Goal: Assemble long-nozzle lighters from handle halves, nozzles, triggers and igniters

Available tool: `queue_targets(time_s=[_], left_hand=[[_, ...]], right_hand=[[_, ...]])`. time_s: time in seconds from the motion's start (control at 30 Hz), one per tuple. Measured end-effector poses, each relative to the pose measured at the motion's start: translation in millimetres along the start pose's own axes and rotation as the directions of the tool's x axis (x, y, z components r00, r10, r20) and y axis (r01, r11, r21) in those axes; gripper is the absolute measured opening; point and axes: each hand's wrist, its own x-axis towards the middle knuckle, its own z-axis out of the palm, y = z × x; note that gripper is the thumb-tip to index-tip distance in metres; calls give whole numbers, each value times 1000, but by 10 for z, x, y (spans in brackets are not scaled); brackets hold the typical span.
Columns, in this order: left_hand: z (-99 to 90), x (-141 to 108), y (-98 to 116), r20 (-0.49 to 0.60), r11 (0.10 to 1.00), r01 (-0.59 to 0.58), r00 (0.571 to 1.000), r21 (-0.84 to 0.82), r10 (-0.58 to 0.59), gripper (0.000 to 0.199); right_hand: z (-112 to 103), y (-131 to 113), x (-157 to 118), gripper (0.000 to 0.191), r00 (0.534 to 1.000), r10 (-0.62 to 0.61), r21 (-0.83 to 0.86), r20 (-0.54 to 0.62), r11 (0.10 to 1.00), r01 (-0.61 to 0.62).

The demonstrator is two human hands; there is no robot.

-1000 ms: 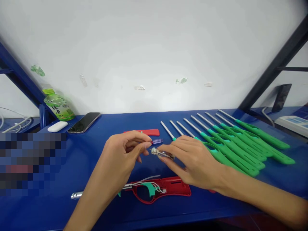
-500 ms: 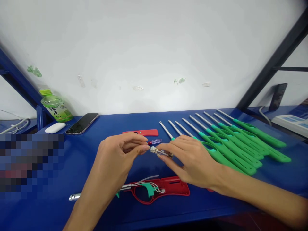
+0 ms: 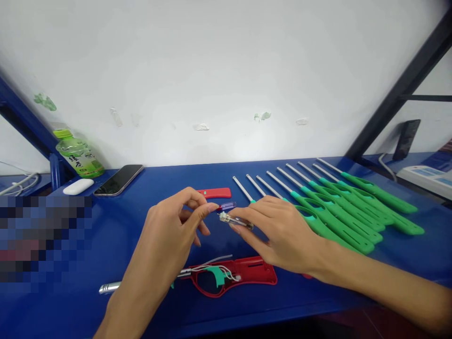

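Above the middle of the blue table, my right hand pinches a small clear lighter tank, its whitish valve end pointing left. Close to that end is my left hand, thumb stretched out and the other fingers loosely bent and apart, with nothing visible in it. Just behind the tank lies a screwdriver with a purple clear handle, partly hidden by my left thumb. Nearer me rests an opened red lighter shell with a green trigger, white wires and a metal tube.
Several green lighters with metal tubes lie in a row at the right. A red cover piece sits behind my hands. At the back left are a bottle, a phone and a white case.
My left fingers have spread apart and drawn back slightly from the valve end, where they were pinched together. My right hand still holds the tank. The view has shifted a little.
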Motion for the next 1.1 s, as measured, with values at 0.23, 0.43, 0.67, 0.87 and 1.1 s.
queue_targets(time_s=[0.23, 0.43, 0.67, 0.87, 1.1], left_hand=[[-22, -17, 3, -10, 1000, -8, 1000, -14, 8, 17], [-27, -50, -4, -30, 997, -78, 996, 24, 78, 17], [20, -76, -1, -34, 949, -244, 966, 198, 255, 19], [80, -82, -18, -16, 884, -347, 929, 315, 370, 25], [86, -88, -4, 31, 837, -368, 920, 405, 390, 19]], right_hand=[[1, -1, 2, 19, 1000, -4, -2, -6, 1000, 4], [-12, 6, -2, 19, 1000, 26, 0, -12, 1000, -26], [-27, 11, 5, 18, 998, 61, 22, -21, 998, -61], [-33, 3, -9, 20, 999, 49, 28, -19, 998, -49], [-8, -4, -26, 20, 998, 54, 23, 8, 998, -55]])
